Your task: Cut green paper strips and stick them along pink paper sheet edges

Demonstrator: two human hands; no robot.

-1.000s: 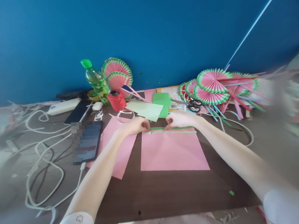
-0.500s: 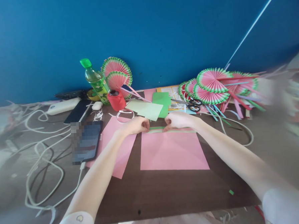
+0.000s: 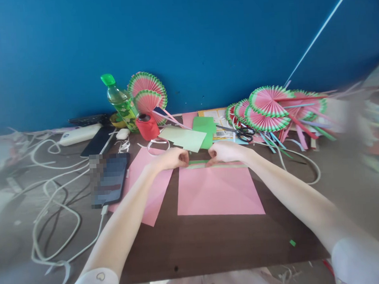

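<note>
At 12 o'clock on the sheet, left hand and right hand each pinch its folded edge. Scissors lie at 1 o'clock.

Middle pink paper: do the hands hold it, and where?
Yes: left hand and right hand pinch the pink paper at its folded far edge.

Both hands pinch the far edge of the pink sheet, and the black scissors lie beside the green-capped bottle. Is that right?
No. In the head view the scissors lie next to the pile of paper fans, apart from the bottle. The left hand and right hand do pinch the far edge of the pink sheet.
</note>
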